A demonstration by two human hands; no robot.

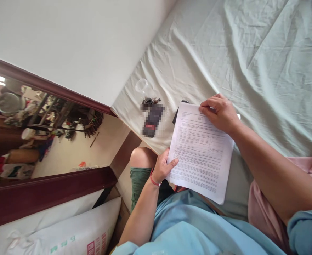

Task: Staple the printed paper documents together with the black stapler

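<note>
A printed document (198, 159), white and covered in small lines of text with a table, lies tilted over my lap and the edge of the bed. My left hand (164, 167) grips its lower left edge, thumb on top and the other fingers underneath. At the top edge, my right hand (219, 112) pinches the paper between thumb and fingers. A dark object (176, 116) shows partly from under the document's upper left side; its kind is hidden.
On the pale green bedsheet (264, 71) to the left lie a small clear plastic container (141, 85), a dark bunch of small items (150, 102) and a blurred-out dark object (153, 120). A mirror (65, 141) and a white sack (84, 230) stand at far left. Pink cloth (264, 209) lies right.
</note>
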